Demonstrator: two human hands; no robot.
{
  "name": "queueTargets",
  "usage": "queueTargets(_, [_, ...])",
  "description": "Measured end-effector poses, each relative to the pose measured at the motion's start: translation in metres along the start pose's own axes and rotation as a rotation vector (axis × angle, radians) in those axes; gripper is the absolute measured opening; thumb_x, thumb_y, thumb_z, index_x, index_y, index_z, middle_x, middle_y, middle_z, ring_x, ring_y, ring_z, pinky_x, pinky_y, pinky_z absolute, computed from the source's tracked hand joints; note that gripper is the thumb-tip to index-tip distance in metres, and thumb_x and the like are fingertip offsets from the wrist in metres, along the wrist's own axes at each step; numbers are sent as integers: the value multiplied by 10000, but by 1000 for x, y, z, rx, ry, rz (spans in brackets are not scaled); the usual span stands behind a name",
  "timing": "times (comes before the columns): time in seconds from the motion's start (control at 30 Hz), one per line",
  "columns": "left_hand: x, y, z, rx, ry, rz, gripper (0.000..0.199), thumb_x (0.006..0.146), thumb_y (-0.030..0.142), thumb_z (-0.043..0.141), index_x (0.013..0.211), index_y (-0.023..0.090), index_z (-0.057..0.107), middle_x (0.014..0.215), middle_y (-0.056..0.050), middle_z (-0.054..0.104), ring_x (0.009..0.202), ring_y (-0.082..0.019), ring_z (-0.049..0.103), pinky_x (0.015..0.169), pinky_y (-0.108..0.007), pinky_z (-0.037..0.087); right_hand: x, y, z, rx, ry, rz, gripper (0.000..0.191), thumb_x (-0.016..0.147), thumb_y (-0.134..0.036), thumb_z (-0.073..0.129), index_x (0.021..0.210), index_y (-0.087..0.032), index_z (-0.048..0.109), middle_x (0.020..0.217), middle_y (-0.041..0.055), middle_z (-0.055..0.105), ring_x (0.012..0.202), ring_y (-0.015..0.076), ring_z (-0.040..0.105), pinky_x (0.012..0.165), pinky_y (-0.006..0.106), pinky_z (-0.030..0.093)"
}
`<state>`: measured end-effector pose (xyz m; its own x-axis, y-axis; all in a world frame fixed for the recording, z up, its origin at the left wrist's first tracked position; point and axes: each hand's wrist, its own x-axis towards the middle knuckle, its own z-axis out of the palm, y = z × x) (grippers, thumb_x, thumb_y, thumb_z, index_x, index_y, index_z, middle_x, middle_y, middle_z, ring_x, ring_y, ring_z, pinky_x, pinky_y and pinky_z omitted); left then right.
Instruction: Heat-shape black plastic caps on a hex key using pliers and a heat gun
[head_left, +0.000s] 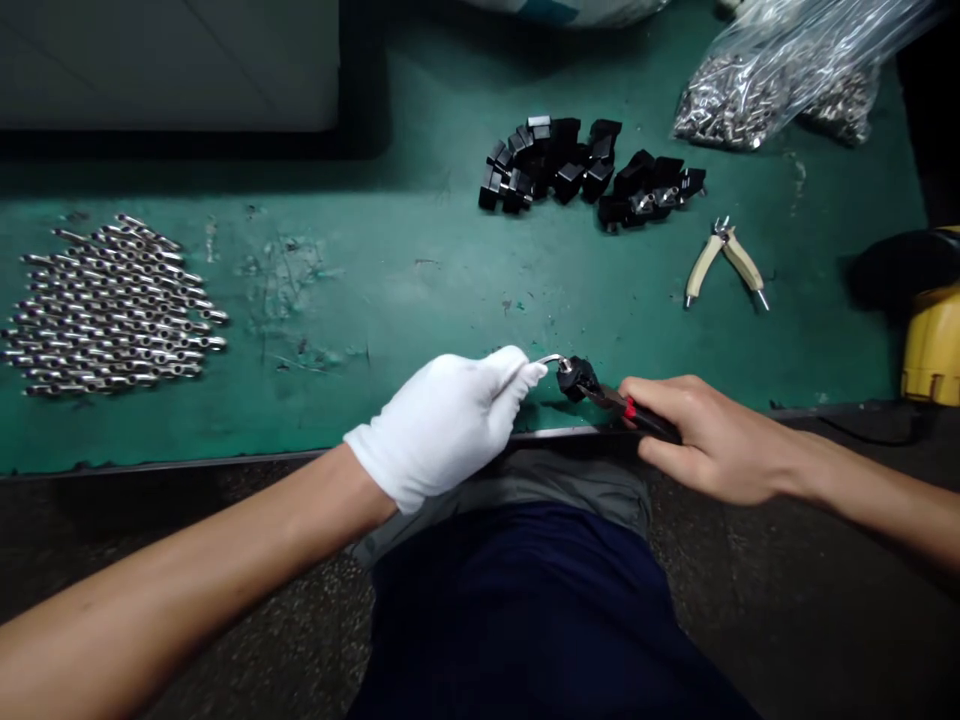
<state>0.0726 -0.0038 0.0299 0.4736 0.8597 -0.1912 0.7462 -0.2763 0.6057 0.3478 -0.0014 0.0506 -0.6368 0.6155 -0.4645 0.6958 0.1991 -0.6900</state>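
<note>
One white cotton glove covers the left hand [442, 425], its fingers pressed together and pinching a thin curved silver metal piece [551, 360] that runs into a small black plastic block [577, 378]. The bare right hand [712, 440] is closed around black-handled pliers with a red collar [630, 408], their nose against that block, though whether the jaws are clamped on it is hidden. Block and silver piece are held between the hands, just over the near edge of a scuffed green bench mat [375, 300].

For clean work, the surest hold seems to be the one shown: the pinch close to the block, so the silver piece cannot twist, with both hands near each other for support. Even pressure on the handles, without levering sideways, should be kinder to the plastic.

Farther up the mat lie a fan-shaped layer of short silver metal tubes [112, 305] on the left and a cluster of black plastic blocks [577, 165] at the centre. Cream-handled pliers [724, 265] rest to the right, below a clear plastic bag of small silver parts [750, 90]. A yellow container [932, 345] stands beyond the right edge of the mat.
</note>
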Motion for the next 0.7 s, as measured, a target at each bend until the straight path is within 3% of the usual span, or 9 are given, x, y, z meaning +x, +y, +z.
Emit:
queueTargets(0.2, [-17, 11, 14, -204, 173, -121, 329, 1057, 365, 367, 852, 210, 573, 615, 55, 502, 513, -103, 431, 576, -255, 326, -1, -13, 25, 211, 96, 1, 64, 853, -198, 474, 829, -220, 419, 751, -32, 450, 670, 155, 385, 607, 308, 299])
queueTargets(0.37, [-30, 29, 24, -359, 228, -226, 335, 1055, 356, 374, 790, 218, 525, 661, 46, 527, 575, -113, 464, 607, -250, 367, -3, -25, 55, 383, 186, 6, 54, 818, -187, 469, 830, -219, 428, 744, -38, 434, 678, 154, 384, 611, 300, 314])
queueTargets(0.5, [-31, 45, 33, -547, 348, -333, 349, 1055, 362, 354, 754, 228, 469, 660, 37, 489, 587, -126, 443, 605, -254, 394, 2, -35, 74, 486, 302, 14, 75, 795, -188, 451, 853, -222, 418, 747, -39, 418, 679, 157, 391, 617, 301, 332])
queueTargets(0.7, [-34, 53, 32, -633, 409, -326, 336, 1048, 345, 379, 749, 227, 475, 680, 31, 503, 618, -129, 471, 640, -253, 437, 7, -41, 84, 527, 362, -25, 91, 791, -193, 460, 873, -221, 432, 745, -41, 416, 673, 156, 386, 625, 301, 337])
